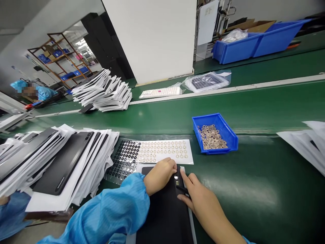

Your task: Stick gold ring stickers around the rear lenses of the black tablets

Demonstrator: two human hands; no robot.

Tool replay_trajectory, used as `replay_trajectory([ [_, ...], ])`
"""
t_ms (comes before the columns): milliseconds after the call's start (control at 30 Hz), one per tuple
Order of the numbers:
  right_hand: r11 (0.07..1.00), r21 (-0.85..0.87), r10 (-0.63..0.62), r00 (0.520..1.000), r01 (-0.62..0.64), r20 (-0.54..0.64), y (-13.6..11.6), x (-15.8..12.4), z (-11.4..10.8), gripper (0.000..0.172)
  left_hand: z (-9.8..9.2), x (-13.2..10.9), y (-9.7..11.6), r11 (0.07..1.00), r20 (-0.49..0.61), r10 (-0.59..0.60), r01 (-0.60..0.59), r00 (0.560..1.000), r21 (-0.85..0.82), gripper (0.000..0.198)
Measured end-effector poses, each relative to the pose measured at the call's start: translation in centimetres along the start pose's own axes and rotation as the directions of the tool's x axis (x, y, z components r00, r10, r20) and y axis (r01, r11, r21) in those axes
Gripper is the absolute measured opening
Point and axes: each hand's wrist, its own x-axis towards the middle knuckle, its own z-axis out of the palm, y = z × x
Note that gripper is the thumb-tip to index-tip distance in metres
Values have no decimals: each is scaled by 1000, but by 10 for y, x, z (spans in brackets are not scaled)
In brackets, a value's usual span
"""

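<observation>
A dark tablet back cover (165, 217) lies on a white sleeve in front of me on the green belt. My left hand (160, 174), in a blue sleeve, is curled closed at the cover's top corner by the camera cutout (176, 177). My right hand (200, 200) rests on the cover's right edge, index finger stretched toward the cutout, a thin dark tool under its fingers. Just beyond lies a sheet (152, 152) of black and tan ring stickers.
A small blue bin (215, 134) of tan rings stands right of the sheet. Stacks of sleeved covers (50, 162) lie at left, more (104, 91) further back, white sheets (307, 142) at right. Large blue crates (254, 42) sit far back. Another person (33, 91) works far left.
</observation>
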Motion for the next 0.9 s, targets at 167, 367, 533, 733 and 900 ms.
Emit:
replay_trajectory([
  [167, 999, -35, 5, 1000, -4, 28, -1, 1, -1, 66, -3, 4, -2, 1000, 20, 11, -10, 1000, -12, 12],
  [367, 1000, 5, -1, 1000, 1, 20, 2, 0, 2, 61, -10, 8, 0, 998, 62, 59, -59, 996, -2, 14],
  [533, 1000, 17, 9, 1000, -10, 19, 2, 0, 3, 63, -11, 7, -1, 997, 67, 75, -75, 995, -6, 15],
  [733, 1000, -17, 11, 998, -10, 54, 0, 1, -2, 66, -10, 8, -1, 998, 58, 69, -69, 996, -1, 15],
  [900, 1000, -24, 18, 998, -17, 57, -1, 2, -3, 64, -13, 7, 1, 997, 74, 77, -79, 994, 25, 15],
])
